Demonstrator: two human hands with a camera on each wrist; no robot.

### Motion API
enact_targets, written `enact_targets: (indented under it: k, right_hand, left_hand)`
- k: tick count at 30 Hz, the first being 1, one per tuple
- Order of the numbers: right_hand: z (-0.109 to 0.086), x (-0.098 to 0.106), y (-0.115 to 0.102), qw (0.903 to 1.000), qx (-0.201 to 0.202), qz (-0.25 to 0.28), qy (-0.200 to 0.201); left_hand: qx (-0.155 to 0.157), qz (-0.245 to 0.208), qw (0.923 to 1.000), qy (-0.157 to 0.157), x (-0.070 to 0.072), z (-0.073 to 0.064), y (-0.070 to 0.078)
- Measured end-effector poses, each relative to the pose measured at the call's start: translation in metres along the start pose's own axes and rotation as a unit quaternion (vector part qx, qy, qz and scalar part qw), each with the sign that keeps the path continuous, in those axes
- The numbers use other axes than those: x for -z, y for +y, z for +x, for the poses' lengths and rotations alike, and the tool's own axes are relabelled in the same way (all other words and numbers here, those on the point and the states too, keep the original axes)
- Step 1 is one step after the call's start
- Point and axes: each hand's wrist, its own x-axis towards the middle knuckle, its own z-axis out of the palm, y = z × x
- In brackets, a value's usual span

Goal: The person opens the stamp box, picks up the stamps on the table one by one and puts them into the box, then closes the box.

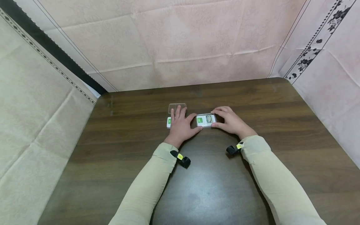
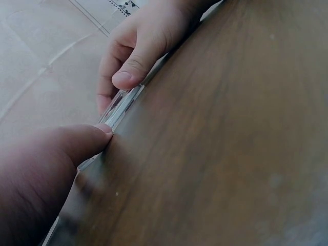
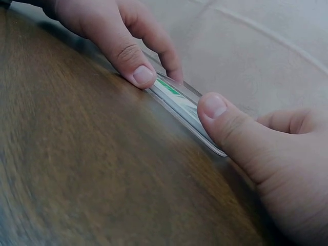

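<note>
A clear plastic case (image 1: pixel 206 120) lies flat on the table, holding a white card or stack printed with a green square and a grey oval picture. My left hand (image 1: pixel 181 128) grips its left end, thumb on the near edge and index finger on the far edge. At the right end my right hand (image 1: pixel 229 122) pinches the case the same way. In the right wrist view both thumbs press the near side of the case (image 3: pixel 177 105). Under the left hand's spread fingers sits another white, green-marked piece (image 1: pixel 168 122), mostly hidden. An empty-looking clear plastic tray or lid (image 1: pixel 172 107) lies beyond those fingertips.
The brown wooden table (image 1: pixel 135 118) ends at a back edge a little beyond the hands. Pale patterned cloth (image 1: pixel 182 43) hangs behind it and along both sides. A black wrist camera (image 1: pixel 184 162) sits on each sleeve cuff.
</note>
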Motion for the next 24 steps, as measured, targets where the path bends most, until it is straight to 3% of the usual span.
enact_targets:
  k: [24]
  right_hand:
    - [0.0007, -0.0013, 0.0012, 1.0, 0.005, -0.008, 0.001]
  left_hand:
    - [0.0, -0.006, 0.9999, -0.013, 0.0033, -0.0011, 0.0017]
